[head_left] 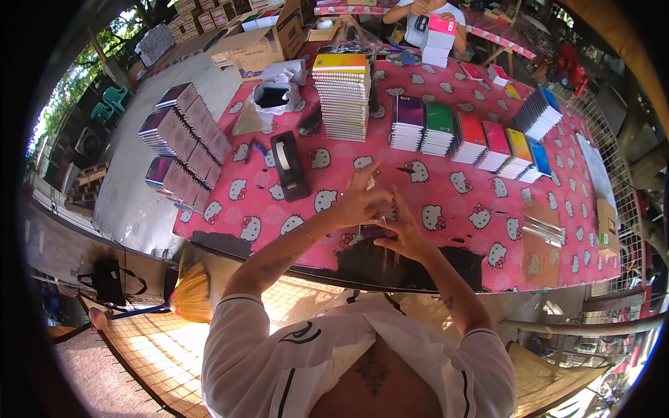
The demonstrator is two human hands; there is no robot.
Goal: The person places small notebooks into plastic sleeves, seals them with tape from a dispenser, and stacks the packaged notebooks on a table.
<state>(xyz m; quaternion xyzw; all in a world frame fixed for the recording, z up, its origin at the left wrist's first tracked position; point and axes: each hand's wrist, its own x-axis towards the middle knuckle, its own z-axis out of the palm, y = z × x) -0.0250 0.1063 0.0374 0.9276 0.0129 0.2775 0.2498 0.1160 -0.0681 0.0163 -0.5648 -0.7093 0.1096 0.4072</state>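
Observation:
Above the near edge of the table my two hands are close together. My left hand [364,202] has its index finger raised and the others curled in. Something small and pale shows at its fingers, too small to name. Just to the right, my right hand [408,233] has its thumb and fingers apart. A shiny, clear patch lies between the hands, and I cannot tell what it is. Left of them stands a black tape dispenser [290,167] with a roll in it. Beyond is a tall stack of yellow-covered spiral notebooks [343,101].
Colored notebook stacks [470,139] line the right half of the pink tablecloth [446,240]. More notebooks [185,143] are piled at the left edge. Clear plastic packs [543,231] lie on brown card at right. Across the table a person [446,14] handles notebooks [437,45]. A cardboard box [261,52] stands behind.

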